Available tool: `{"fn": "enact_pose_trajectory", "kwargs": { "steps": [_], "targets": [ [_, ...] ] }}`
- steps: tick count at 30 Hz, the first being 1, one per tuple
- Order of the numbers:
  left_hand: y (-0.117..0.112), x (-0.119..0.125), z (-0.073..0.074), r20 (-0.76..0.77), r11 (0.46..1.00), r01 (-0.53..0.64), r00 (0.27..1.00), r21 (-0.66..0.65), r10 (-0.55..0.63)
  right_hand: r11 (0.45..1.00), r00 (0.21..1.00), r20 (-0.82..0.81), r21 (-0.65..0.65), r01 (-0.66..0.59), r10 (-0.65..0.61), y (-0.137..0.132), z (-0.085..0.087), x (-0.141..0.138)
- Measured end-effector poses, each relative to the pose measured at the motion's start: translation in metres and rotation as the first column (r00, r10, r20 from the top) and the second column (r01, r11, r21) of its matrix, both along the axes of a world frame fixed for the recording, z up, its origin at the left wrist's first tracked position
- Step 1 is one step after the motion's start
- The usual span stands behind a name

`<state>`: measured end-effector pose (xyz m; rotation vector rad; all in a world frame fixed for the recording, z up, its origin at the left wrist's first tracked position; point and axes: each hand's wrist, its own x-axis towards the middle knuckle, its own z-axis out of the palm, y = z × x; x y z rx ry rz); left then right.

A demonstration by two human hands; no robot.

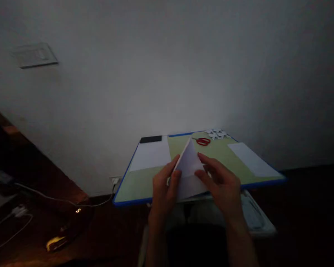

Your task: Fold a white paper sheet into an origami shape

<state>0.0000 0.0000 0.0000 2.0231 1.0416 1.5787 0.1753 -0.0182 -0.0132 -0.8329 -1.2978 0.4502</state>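
Paper (188, 167) pinched from both sides at the near edge of the table (139, 187)

The paper is in both hands, raised over the near edge, its folded top rising to a sharp peak. The left hand (161, 187) is clamped on its left side, thumb on the near face, fingers along the slanting edge. The right hand (224, 183) grips the other side in the same way, thumb pressing the near face and index finger at the edge above it.

Just beyond the peak lie the scissors (203, 141), red handles to the right. Behind them, at the far right corner, is a pile (217, 134) of small white pieces (too small to make out singly). A strip (252, 158) of white paper lies along the right edge; a wide sheet (151, 154) lies on the left, with a black slab (150, 139) at its far end. The table has a green top with a blue rim, and its far side is close to a pale wall (183, 66).
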Motion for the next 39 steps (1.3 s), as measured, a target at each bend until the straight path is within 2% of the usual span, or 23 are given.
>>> {"fn": "enact_pose_trajectory", "kwargs": {
  "steps": [7, 10, 16, 22, 26, 29, 32, 35, 37, 39],
  "targets": [
    [0.003, 0.006, -0.005, 0.127, 0.981, -0.191, 0.973, -0.026, 0.193, 0.997, 0.999, -0.01, -0.065, 0.045, -0.046, 0.001, -0.005, -0.001],
    [0.002, 0.009, -0.004, 0.099, 0.985, -0.169, 0.98, -0.03, 0.171, 0.994, 0.998, -0.066, -0.109, 0.013, -0.02, 0.003, -0.006, 0.0],
    [-0.001, 0.018, -0.002, 0.046, 0.998, -0.047, 0.998, -0.03, 0.049, 0.98, 0.982, -0.183, -0.183, -0.082, 0.048, 0.004, -0.003, 0.001],
    [0.0, 0.022, -0.003, 0.055, 0.997, -0.078, 0.995, -0.026, 0.079, 0.976, 0.973, -0.214, -0.179, -0.123, 0.083, 0.0, 0.001, -0.001],
    [0.0, 0.023, -0.003, 0.055, 0.995, -0.065, 0.996, -0.08, 0.07, 0.978, 0.982, -0.176, -0.183, -0.099, 0.066, -0.001, 0.003, -0.001],
    [-0.001, 0.024, 0.0, 0.052, 0.994, -0.015, 0.998, -0.106, 0.02, 0.979, 0.992, -0.122, -0.202, -0.008, -0.017, 0.0, 0.002, -0.002],
    [0.0, 0.023, -0.001, 0.032, 0.991, -0.008, 0.999, -0.137, 0.012, 0.984, 0.99, -0.03, -0.117, 0.133, -0.137, 0.0, 0.0, -0.001],
    [0.002, 0.023, -0.004, 0.018, 0.98, -0.02, 1.0, -0.196, 0.024, 0.972, 0.97, 0.064, 0.049, 0.232, -0.235, 0.001, -0.001, 0.002],
    [0.004, 0.024, -0.006, 0.041, 0.973, -0.008, 0.999, -0.232, 0.018, 0.965, 0.967, 0.129, 0.174, 0.195, -0.219, 0.002, -0.001, 0.005],
    [0.005, 0.027, -0.007, 0.104, 0.965, 0.01, 0.994, -0.261, 0.017, 0.954, 0.966, 0.195, 0.279, 0.109, -0.167, 0.004, -0.002, 0.007]
  ]
}}
